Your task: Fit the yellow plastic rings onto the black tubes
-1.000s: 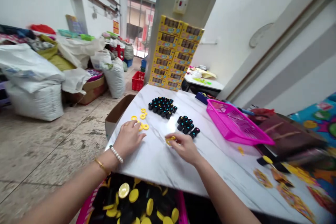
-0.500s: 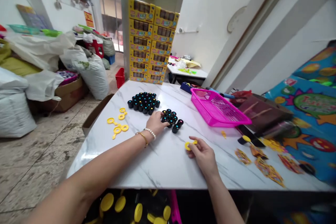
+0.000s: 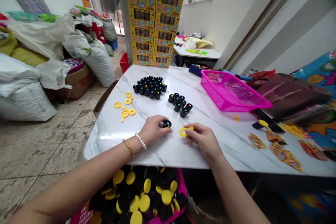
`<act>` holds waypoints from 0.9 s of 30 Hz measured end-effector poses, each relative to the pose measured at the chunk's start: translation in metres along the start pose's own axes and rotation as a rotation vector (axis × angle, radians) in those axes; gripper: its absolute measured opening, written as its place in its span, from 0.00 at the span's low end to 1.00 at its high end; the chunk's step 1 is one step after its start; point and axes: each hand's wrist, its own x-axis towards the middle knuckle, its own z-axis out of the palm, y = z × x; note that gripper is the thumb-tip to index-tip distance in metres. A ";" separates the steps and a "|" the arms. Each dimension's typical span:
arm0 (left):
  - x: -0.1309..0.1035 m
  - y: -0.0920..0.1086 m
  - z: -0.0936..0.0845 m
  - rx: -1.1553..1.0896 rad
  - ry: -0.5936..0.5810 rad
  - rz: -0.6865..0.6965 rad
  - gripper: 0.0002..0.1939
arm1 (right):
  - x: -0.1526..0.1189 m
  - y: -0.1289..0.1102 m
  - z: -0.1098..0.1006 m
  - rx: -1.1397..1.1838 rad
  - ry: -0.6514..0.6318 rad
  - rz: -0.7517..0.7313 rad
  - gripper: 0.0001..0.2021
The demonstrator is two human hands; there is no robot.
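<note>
My left hand [image 3: 154,130] is closed around a small black cylinder [image 3: 167,124] with a blue dot on top, just over the table. In my right hand [image 3: 201,136], thumb and fingers pinch a yellow plastic ring piece [image 3: 183,132], its ring pointing toward the cylinder. The two held pieces are apart. Beyond my hands stands a small cluster of black cylinders [image 3: 177,106] with coloured dots. A larger group of black cylinders [image 3: 149,86] stands farther back to the left. Several loose yellow ring pieces [image 3: 125,113] lie on the table left of my left hand.
A pink basket [image 3: 233,106] sits on the marble-patterned table [image 3: 157,154] at the right, near small printed packets [image 3: 285,155]. Yellow boxes [image 3: 143,24] are stacked at the back. Below the front edge, another pink basket [image 3: 183,182] holds black pieces with yellow caps [image 3: 144,203].
My left hand has drawn a black cylinder out of the small cluster, back toward me and nearer my right hand. The right hand still pinches the yellow ring piece. The view has tilted down.
</note>
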 end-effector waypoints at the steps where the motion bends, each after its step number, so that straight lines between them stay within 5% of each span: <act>1: -0.003 0.000 0.000 -0.013 -0.014 0.016 0.15 | 0.003 -0.004 0.010 0.011 -0.065 0.002 0.14; 7: -0.008 -0.003 0.003 0.009 -0.029 0.086 0.12 | 0.026 -0.009 0.050 0.031 -0.145 0.063 0.13; 19: -0.002 -0.003 -0.001 0.018 -0.085 0.053 0.09 | 0.024 0.002 0.060 0.069 -0.062 0.055 0.12; 27: 0.003 -0.003 -0.015 -0.381 -0.261 -0.177 0.22 | 0.026 0.002 0.059 0.032 -0.087 0.010 0.11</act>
